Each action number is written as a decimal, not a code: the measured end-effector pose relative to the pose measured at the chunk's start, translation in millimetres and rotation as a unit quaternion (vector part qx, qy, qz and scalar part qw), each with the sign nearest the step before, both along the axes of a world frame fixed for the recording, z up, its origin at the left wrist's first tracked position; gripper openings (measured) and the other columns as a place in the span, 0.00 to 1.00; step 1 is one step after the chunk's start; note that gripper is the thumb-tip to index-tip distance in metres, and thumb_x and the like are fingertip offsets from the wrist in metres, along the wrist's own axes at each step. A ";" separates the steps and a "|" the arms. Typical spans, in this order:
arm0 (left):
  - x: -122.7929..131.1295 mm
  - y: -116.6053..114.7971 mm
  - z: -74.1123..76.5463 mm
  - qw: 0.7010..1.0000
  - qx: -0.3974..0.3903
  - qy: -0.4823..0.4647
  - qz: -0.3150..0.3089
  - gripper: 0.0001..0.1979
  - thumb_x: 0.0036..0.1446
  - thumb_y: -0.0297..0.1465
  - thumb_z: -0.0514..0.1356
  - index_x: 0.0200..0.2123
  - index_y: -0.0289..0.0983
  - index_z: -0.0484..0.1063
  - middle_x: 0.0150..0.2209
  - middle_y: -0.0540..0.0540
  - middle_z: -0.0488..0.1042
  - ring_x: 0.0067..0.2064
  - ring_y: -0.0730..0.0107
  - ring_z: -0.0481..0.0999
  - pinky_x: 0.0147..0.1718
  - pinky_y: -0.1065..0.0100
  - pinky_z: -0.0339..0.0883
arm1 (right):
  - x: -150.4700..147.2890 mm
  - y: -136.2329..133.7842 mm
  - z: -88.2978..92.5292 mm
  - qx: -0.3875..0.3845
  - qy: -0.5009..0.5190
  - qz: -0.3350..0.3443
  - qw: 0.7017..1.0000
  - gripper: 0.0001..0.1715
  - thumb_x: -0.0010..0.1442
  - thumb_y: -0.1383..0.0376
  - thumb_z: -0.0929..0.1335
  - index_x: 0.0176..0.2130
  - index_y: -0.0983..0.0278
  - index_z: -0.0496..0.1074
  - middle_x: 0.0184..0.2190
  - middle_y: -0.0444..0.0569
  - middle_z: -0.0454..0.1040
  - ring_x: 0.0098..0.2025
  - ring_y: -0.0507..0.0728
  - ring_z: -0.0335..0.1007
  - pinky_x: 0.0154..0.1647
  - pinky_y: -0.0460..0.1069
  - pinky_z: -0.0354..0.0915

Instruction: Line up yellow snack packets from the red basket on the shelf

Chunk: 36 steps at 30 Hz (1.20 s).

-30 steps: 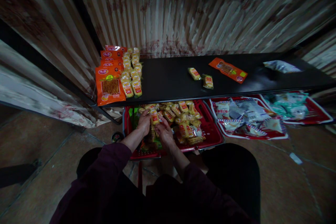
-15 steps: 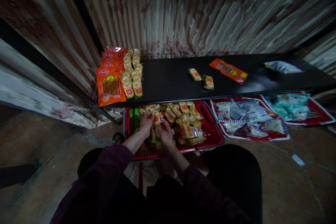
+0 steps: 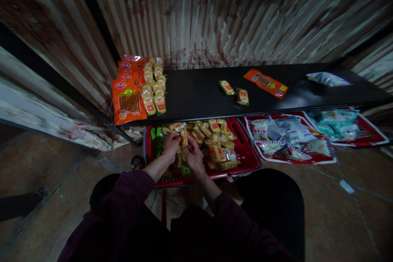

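Both my hands are down in a red basket (image 3: 245, 159) heaped with small yellow snack packets (image 3: 217, 149). My left hand (image 3: 170, 145) and my right hand (image 3: 194, 156) are closed together on a small stack of those yellow packets (image 3: 183, 137), held upright between them. Above the basket is a black shelf (image 3: 199, 98). At the shelf's left end stand rows of yellow packets (image 3: 155, 90) beside orange flat packs (image 3: 128, 100).
Two loose yellow packets (image 3: 235, 92), an orange pack (image 3: 265, 83) and a pale bag (image 3: 327, 78) lie on the shelf. Red trays of white and green packets (image 3: 288, 137) sit to the right on the tiled floor. A corrugated wall stands behind the shelf.
My hands have drawn closer together around the yellow packets and turned them more upright. The view has barely shifted.
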State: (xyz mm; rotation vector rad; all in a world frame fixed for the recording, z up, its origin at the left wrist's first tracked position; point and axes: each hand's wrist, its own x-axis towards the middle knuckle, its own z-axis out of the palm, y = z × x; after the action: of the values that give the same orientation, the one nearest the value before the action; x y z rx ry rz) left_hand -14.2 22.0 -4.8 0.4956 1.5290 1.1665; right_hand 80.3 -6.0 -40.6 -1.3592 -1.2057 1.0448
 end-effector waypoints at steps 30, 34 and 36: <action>-1.2 0.3 -0.5 0.980 -0.055 -0.183 0.048 0.12 0.46 0.27 0.64 0.36 0.37 0.71 0.32 0.47 0.76 0.33 0.73 0.74 0.29 0.73 0.61 | 6.6 -5.4 7.0 0.006 -0.084 0.008 0.996 0.25 0.54 0.62 0.64 0.51 0.64 0.69 0.51 0.56 0.71 0.51 0.61 0.67 0.53 0.59 0.63; -1.5 -0.2 0.5 0.979 -0.049 -0.192 0.040 0.10 0.45 0.28 0.64 0.33 0.36 0.69 0.31 0.48 0.75 0.31 0.74 0.73 0.30 0.72 0.62 | 7.2 -5.7 10.4 -0.007 -0.069 0.009 0.998 0.26 0.54 0.60 0.64 0.51 0.66 0.69 0.51 0.57 0.71 0.50 0.61 0.68 0.51 0.58 0.65; -1.4 -0.1 -0.4 0.978 -0.042 -0.202 0.039 0.08 0.46 0.27 0.64 0.32 0.36 0.69 0.30 0.48 0.74 0.30 0.74 0.72 0.29 0.72 0.62 | 7.3 -5.6 12.5 -0.009 -0.063 0.006 0.998 0.25 0.54 0.60 0.64 0.51 0.65 0.70 0.50 0.57 0.71 0.48 0.60 0.69 0.50 0.57 0.66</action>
State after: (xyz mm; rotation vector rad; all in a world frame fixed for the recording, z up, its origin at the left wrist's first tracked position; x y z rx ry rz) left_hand -15.6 21.9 -5.2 0.1287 1.2456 1.1731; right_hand 87.6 -11.6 -28.2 -1.4516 -1.3001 0.9930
